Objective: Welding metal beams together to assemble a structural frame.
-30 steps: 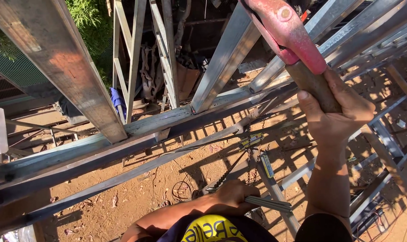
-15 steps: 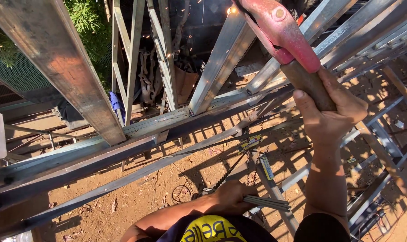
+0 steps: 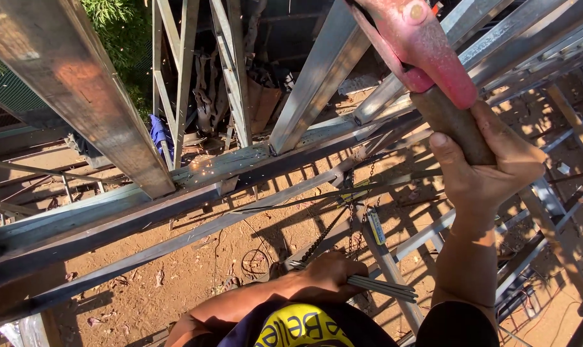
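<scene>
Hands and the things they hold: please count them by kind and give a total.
Hands: 2, the left hand and the right hand
Red tool with brown handle: 1, the electrode holder in the right hand
Bundles of thin grey rods: 1, the rods in the left hand
Total: 4

Red clamp head point(image 3: 426, 48) on brown handle point(image 3: 455, 128), grey steel truss point(image 3: 195, 186), reddish-brown dirt point(image 3: 189, 270)

bright sun falls on red-brown dirt point(image 3: 176, 270) below, crossed by hard shadows. grey steel trusses point(image 3: 195, 186) run across the scene and lie stacked at right. green bushes point(image 3: 112, 16) and a mesh fence point(image 3: 9, 96) stand far left.
</scene>
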